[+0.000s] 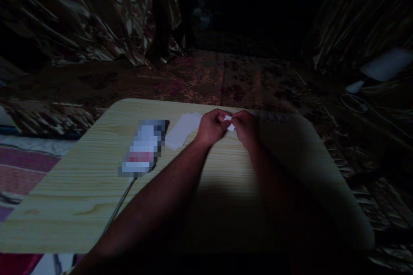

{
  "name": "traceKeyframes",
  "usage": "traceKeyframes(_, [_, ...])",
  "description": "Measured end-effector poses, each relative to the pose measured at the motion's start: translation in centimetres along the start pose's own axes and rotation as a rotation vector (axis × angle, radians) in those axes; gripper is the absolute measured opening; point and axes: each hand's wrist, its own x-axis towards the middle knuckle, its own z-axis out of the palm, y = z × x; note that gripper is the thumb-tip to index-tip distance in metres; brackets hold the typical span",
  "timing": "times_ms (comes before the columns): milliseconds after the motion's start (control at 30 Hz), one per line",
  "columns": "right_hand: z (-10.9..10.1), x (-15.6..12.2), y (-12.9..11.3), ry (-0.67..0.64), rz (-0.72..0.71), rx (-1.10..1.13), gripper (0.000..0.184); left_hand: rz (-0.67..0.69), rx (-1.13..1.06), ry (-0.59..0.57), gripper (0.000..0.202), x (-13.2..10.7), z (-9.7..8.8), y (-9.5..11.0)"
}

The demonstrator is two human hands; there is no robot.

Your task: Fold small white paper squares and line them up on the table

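Near the far edge of a pale wooden table (84, 167), my left hand (211, 127) and my right hand (247, 128) meet around a small white piece of paper (229, 123). Fingers of both hands are closed on it, the left from one side and the right from the other. Part of the paper is hidden behind the fingers. Just left of my left hand lies a fanned stack of white paper sheets (183, 131), flat on the table.
A blurred-out phone (142, 146) lies left of the sheets, its cable (121, 200) running toward the near edge. Beyond my right hand sits a dim row of small pieces (274, 117). A white lamp (387, 65) stands at the far right; patterned curtains (122, 8) hang behind.
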Motion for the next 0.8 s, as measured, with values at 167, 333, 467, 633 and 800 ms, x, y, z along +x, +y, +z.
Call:
traceKeyframes(167, [0.07, -0.01, 0.17, -0.013, 0.014, 0.055, 0.017, 0.036, -0.02, -0.036, 0.034, 0.03, 0.08, -0.21])
traceKeyframes(333, [0.13, -0.12, 0.01, -0.026, 0.012, 0.044, 0.016, 0.079, 0.031, -0.087, 0.039, -0.08, 0.09, -0.24])
traceKeyframes(467, [0.22, -0.25, -0.25, -0.033, 0.048, 0.121, 0.018, 0.052, 0.021, -0.078, 0.04, -0.14, 0.08, -0.14])
traceKeyframes(633, [0.39, -0.22, -0.06, -0.057, 0.046, 0.131, 0.013, 0.038, 0.016, -0.122, 0.046, -0.23, 0.18, -0.07])
traceKeyframes(800, [0.42, -0.25, 0.02, -0.041, 0.041, 0.152, 0.014, 0.048, 0.046, -0.117, 0.048, -0.18, 0.17, -0.19])
